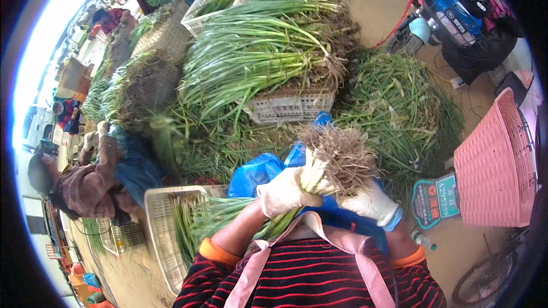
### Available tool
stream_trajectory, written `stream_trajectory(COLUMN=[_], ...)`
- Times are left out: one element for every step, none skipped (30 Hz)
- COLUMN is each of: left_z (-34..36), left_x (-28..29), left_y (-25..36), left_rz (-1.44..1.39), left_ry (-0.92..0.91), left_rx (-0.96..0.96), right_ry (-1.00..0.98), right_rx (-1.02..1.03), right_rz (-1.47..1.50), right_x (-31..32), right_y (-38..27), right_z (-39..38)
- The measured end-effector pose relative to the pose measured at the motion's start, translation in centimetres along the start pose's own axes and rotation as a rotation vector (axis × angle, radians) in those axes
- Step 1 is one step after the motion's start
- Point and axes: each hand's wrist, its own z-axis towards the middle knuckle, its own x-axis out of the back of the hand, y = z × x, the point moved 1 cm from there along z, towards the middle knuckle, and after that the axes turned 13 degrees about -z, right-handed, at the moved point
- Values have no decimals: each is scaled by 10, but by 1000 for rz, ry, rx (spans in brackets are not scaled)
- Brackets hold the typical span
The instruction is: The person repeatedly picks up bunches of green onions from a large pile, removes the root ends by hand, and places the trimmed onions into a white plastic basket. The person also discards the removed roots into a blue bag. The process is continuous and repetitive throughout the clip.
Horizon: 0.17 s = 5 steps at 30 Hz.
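Note:
In front of my chest I hold a bunch of green onions (315, 178), its white stems and brown roots (342, 159) turned up and to the right. My left hand (288, 193), in a white glove, is closed round the stems. My right hand (371, 204), also gloved, is curled against the underside of the root end; its fingertips are partly hidden by the roots. The green leaves trail down to the left, over a pale plastic crate (157, 208) with more green onions in it. Blue plastic (256, 174) lies behind my hands.
Ahead, a big pile of green onions (257, 45) rests on a white crate (291, 107). Loose leaves (399, 102) heap at the right. A pink basket (494, 165) stands on the far right near a bottle (422, 239). A co-worker (91, 185) is at the left beside stacked onions.

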Motion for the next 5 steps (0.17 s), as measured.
stream_trajectory(left_z=[-4,0,4,3,12], left_x=[4,11,15,18,19], left_y=[0,-5,-6,-4,0], left_rz=[-51,-49,-46,5,11], left_ry=[-26,-64,-103,-125,-147], left_rx=[26,28,31,46,39], right_ry=[-127,-284,-384,-331,-316], right_rx=[-1,-177,-99,-11,-26], right_rz=[-158,-101,-261,-44,-56], right_x=[10,26,30,25,30], right_y=[0,-6,-6,-1,1], right_z=[5,8,14,12,14])
